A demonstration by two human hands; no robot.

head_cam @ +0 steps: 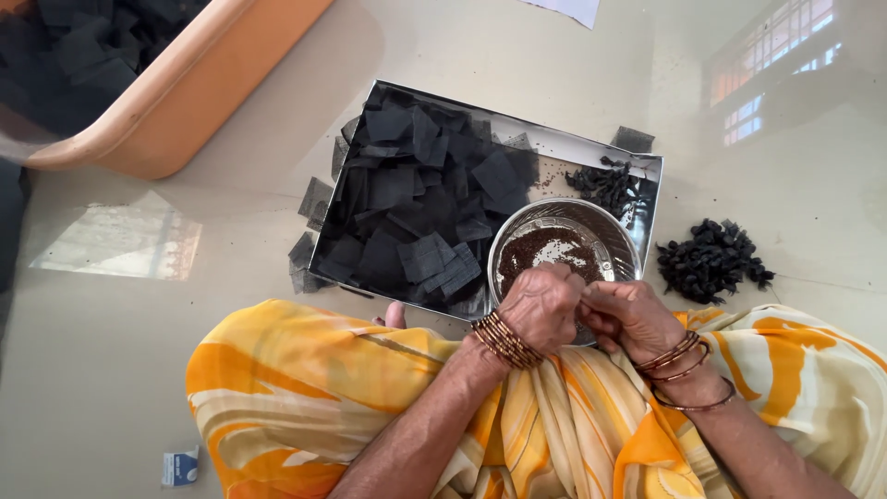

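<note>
My left hand (pixel 543 308) and my right hand (pixel 630 317) are pressed together over the near rim of a steel bowl (pixel 610 231) that holds brown seeds. Both hands have their fingers curled in, pinching something small and dark between them; it is hidden by the fingers. The bowl stands in the right end of a shallow metal tray (pixel 573 143). A heap of black mesh squares (pixel 416 208) fills the tray's left part. A small cluster of tied black bundles (pixel 605 182) lies at the tray's far right corner.
A larger pile of tied black bundles (pixel 710 261) sits on the floor right of the tray. An orange tub (pixel 199 88) of black pieces stands at the top left. Loose mesh squares (pixel 314 199) lie left of the tray. A small white box (pixel 180 467) lies bottom left.
</note>
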